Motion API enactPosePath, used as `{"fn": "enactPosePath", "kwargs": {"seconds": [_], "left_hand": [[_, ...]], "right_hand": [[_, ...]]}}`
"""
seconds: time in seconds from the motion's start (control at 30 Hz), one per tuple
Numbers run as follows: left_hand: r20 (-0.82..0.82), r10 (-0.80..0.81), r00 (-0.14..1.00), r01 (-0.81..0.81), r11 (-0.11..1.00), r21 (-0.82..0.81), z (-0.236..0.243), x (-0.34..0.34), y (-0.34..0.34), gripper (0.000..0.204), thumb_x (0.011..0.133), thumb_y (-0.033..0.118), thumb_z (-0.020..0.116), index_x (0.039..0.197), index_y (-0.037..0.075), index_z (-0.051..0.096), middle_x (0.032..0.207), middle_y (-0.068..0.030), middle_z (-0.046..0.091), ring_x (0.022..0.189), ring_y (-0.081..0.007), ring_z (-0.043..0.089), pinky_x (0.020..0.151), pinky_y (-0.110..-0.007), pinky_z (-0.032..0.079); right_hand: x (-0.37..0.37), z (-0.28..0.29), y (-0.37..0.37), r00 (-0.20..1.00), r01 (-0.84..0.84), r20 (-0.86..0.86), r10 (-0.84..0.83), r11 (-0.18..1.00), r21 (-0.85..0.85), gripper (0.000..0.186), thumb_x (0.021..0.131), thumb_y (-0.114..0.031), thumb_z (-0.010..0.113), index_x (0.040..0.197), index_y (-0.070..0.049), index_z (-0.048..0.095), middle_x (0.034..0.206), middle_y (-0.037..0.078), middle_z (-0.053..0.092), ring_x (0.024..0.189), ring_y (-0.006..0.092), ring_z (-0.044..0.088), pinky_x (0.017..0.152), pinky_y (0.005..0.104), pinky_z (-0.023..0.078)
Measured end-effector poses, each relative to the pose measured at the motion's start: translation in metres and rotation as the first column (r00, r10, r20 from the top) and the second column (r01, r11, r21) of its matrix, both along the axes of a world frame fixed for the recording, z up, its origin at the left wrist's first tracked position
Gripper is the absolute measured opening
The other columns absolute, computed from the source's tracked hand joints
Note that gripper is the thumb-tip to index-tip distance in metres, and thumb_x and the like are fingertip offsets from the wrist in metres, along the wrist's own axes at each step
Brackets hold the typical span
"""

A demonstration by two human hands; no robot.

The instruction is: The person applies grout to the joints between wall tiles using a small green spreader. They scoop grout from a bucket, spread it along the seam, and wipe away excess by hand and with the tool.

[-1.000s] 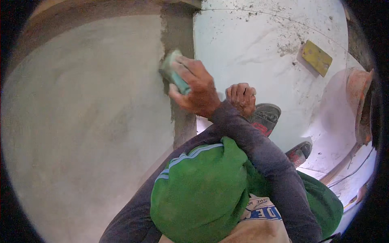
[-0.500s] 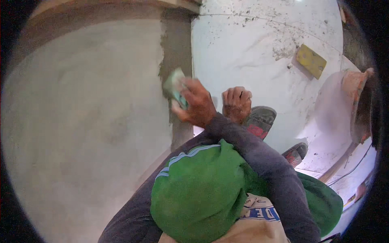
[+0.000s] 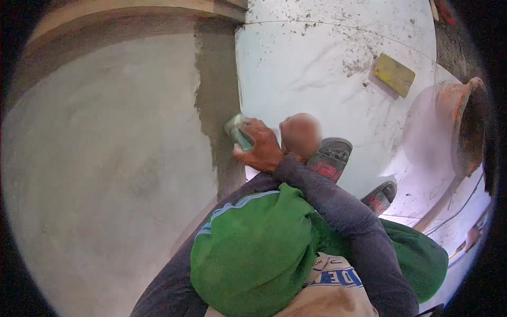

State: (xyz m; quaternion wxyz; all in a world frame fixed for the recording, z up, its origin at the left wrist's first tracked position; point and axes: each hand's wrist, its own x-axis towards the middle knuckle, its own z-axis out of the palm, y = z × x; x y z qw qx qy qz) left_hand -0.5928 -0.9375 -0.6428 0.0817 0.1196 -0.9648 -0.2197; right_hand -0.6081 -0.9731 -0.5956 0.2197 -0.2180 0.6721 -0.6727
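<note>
My right hand [image 3: 262,148] is closed around a pale green sponge-like pad [image 3: 238,132], which is at the dark damp strip [image 3: 214,100] edging the grey plastered surface [image 3: 121,111]. Whether the pad presses on the strip is hard to tell. My left forearm passes beneath the right wrist. My left hand [image 3: 301,134] is just right of the right hand, above the white floor and by a dark sandal [image 3: 332,156]; a blur hides its fingers.
A yellow rectangular sponge block [image 3: 394,75] lies on the white floor [image 3: 296,63] among dark crumbs. At the right, an orange-brown tub [image 3: 462,129] lies tilted, with a pole and a cable near it. A curved tan ledge [image 3: 132,8] runs along the top left.
My right hand has drawn the pad back toward me and slightly right along the dark strip. The whole view has shifted a little. My left hand stays near the sandal.
</note>
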Motion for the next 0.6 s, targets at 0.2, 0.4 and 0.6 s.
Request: {"fn": "enactPosePath", "kwargs": {"seconds": [0.2,0.4,0.6], "left_hand": [[-0.024,0.008,1.000,-0.007,0.999,0.042,-0.001,-0.007,0.006,0.019,0.080,0.020,0.064,0.098,0.016,0.062,0.100,-0.0064,0.055,0.091,-0.0296,0.055,0.080,-0.049,0.042],[0.009,0.045,0.999,-0.045,0.999,-0.015,-0.002,0.002,-0.001,0.018,0.082,0.022,0.064,0.099,0.016,0.062,0.104,-0.0059,0.056,0.096,-0.0288,0.056,0.082,-0.048,0.042],[0.127,-0.038,0.991,0.043,0.999,-0.033,0.004,0.005,-0.007,0.022,0.077,0.020,0.068,0.098,0.016,0.063,0.099,-0.0077,0.057,0.097,-0.0305,0.056,0.076,-0.048,0.044]], "right_hand": [[-0.099,-0.016,-0.049,0.973,0.232,-0.035,-0.230,0.966,0.110,0.054,0.075,-0.024,0.080,0.120,0.004,0.068,0.117,0.025,0.069,0.106,0.0411,0.069,0.094,0.0448,0.056],[0.009,-0.016,-0.018,0.999,0.052,-0.022,-0.049,0.990,0.132,0.052,0.077,-0.023,0.078,0.121,0.003,0.069,0.117,0.025,0.071,0.112,0.0408,0.069,0.099,0.0474,0.055],[-0.079,0.003,-0.033,0.992,0.112,0.056,-0.114,0.993,0.032,0.056,0.079,-0.027,0.078,0.124,0.006,0.068,0.122,0.026,0.070,0.111,0.0375,0.071,0.101,0.0427,0.055]]}}
